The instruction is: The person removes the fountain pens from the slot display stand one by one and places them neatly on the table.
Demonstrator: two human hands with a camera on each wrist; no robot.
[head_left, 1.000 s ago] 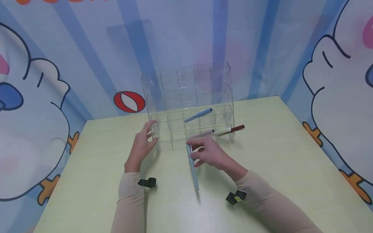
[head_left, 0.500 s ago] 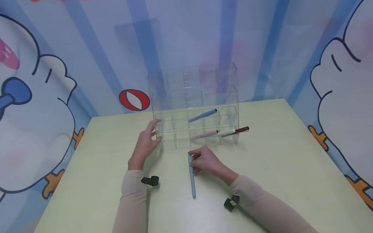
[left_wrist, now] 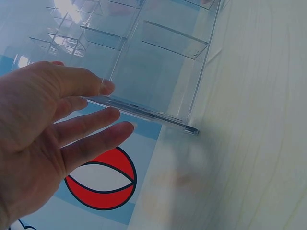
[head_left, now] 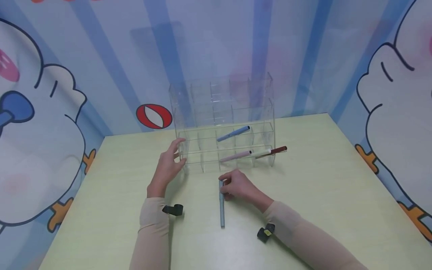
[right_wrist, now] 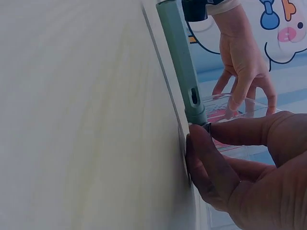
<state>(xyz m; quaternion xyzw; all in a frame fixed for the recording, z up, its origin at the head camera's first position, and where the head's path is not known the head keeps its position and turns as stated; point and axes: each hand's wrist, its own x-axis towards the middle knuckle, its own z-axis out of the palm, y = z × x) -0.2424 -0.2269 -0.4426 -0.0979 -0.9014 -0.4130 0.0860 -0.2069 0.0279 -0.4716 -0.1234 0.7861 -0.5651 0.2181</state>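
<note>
A clear acrylic rack [head_left: 222, 112] with several rows of compartments stands at the back of the pale green table [head_left: 320, 195]. In its lower rows lie a blue pen [head_left: 234, 133], a pink pen [head_left: 236, 155] and a white pen with a brown cap [head_left: 271, 151]. My left hand [head_left: 179, 152] rests with straight fingers against the rack's left side wall [left_wrist: 144, 108]. In front of the rack my right hand [head_left: 223, 184] pinches the far end of a grey-blue pen [head_left: 221, 206], which lies low along the table and points towards me. The right wrist view shows the fingertips [right_wrist: 211, 148] closed round that pen [right_wrist: 180, 57].
Walls with cartoon prints and a red-and-white ball picture [head_left: 154, 116] close in the table at the back and on both sides. Black camera mounts sit on my left wrist [head_left: 173, 210] and right wrist [head_left: 266, 232]. Bare tabletop lies to the left and right of the rack.
My right hand has drawn back a little from the rack's front with the grey-blue pen, which now lies lower and points straighter towards me. The left hand stays on the rack's side.
</note>
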